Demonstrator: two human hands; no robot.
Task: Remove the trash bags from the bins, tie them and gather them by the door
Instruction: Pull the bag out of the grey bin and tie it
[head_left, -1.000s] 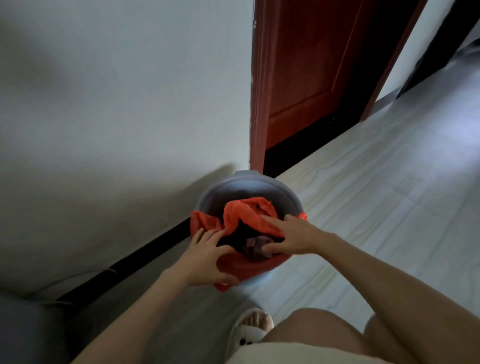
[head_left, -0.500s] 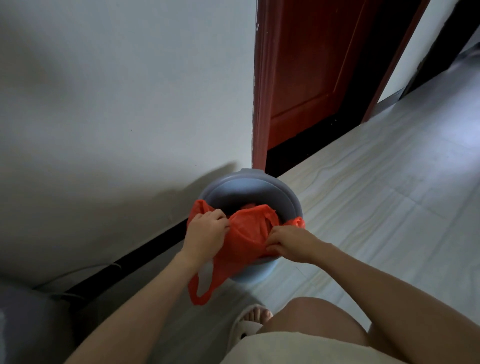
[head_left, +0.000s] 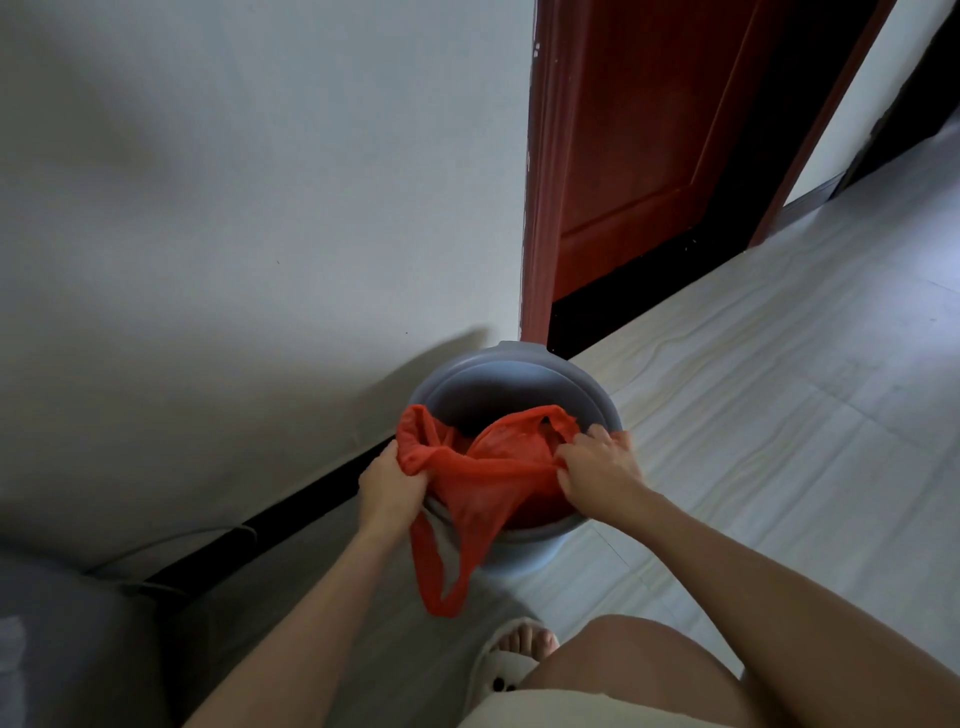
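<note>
A round grey-blue bin (head_left: 524, 371) stands on the floor against the white wall, just left of a red-brown door (head_left: 639, 145). An orange trash bag (head_left: 498, 467) lines it, its top pulled up and stretched across the near rim. My left hand (head_left: 389, 483) grips the bag's left edge outside the rim, and one loop handle hangs down below it. My right hand (head_left: 597, 467) pinches the bag's right edge over the bin's right rim. The bag's contents are hidden.
A black skirting board (head_left: 291, 514) runs along the wall's foot, with a thin cable lying beside it. Pale tiled floor (head_left: 779, 415) spreads to the right. My knee and a slippered foot (head_left: 511, 660) are close below the bin. Something grey fills the bottom left corner.
Both hands went from resting on the bag's folded rim to gripping its edges. They have drawn apart, stretching the bag wider, and a loop handle now hangs free at the front.
</note>
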